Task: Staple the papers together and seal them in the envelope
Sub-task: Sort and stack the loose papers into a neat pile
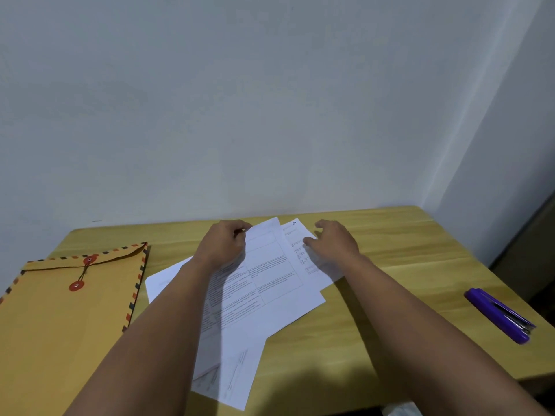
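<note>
So the left hand pinches the far edge of a loose white printed sheet from the papers fanned mid-counter; right hand rests flat-ish, fingers relaxed. Stiff manila string-tie envelope left, glossy purple stapler right.

Two bare forearms enter from the near edge — no sleeves, no watch or bracelet on either wrist as far as they show. The left hand and the right hand are bare too — no gloves, and no rings on the fingers that can be seen.
</note>
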Motion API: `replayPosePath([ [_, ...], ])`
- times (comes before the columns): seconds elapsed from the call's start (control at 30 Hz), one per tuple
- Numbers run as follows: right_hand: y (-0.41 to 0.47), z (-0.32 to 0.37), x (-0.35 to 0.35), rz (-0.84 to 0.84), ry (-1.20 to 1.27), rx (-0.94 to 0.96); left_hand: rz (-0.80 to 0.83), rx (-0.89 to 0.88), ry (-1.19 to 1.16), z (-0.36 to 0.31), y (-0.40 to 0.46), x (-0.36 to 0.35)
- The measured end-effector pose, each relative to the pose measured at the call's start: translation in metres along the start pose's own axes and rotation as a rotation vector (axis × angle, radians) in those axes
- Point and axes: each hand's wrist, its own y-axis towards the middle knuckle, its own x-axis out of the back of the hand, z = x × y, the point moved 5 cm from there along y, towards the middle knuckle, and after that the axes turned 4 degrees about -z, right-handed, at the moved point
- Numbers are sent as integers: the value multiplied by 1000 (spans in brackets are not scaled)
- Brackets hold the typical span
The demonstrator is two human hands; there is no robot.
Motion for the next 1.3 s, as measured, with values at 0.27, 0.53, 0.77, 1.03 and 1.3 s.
replayPosePath([
  [0.27, 39, 23, -15, 145, -129, -77, 27, -30, -11, 11, 29, -16],
  [0.53, 53, 32, -9, 248, -67, -168, 29, -54, -43, 15, 34, -16],
  [0.77, 38, 13, -2, 43, 235, -37, -16, -64, -72, -9, 15, 0],
  [1.03, 1, -1, 92, -256, 406, 150, -64, -145, -35, -64, -11, 34],
  [1.3, -49, 23, 196, -417, 662, 296, -126, -297, -81, -152, -25, 76],
])
